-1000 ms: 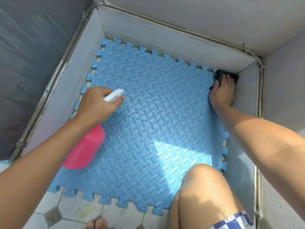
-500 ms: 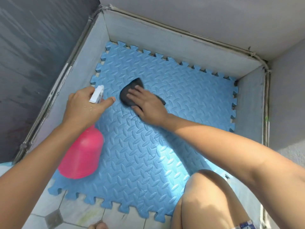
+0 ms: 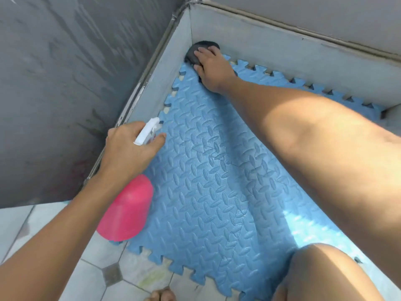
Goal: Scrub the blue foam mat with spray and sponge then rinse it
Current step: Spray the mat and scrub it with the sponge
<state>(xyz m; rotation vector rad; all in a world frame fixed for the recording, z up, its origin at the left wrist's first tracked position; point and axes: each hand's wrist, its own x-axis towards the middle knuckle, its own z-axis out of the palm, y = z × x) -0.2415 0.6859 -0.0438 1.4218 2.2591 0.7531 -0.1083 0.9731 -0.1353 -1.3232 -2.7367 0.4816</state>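
The blue foam mat with jigsaw edges and a raised tread pattern lies flat on the floor inside a low grey kerb. My right hand presses a dark sponge onto the mat's far left corner, against the kerb. My left hand grips the white trigger head of a pink spray bottle, held over the mat's left edge with the nozzle pointing toward the far corner. My right forearm crosses the mat diagonally.
A low grey kerb borders the mat on the left and far sides, with a dark wet wall to the left. Pale floor tiles lie in front. My bare knee is at bottom right, toes at the bottom edge.
My right hand has swept the sponge from the mat's far right corner across the middle to the far left corner. The left hand with the spray bottle stayed roughly in place.
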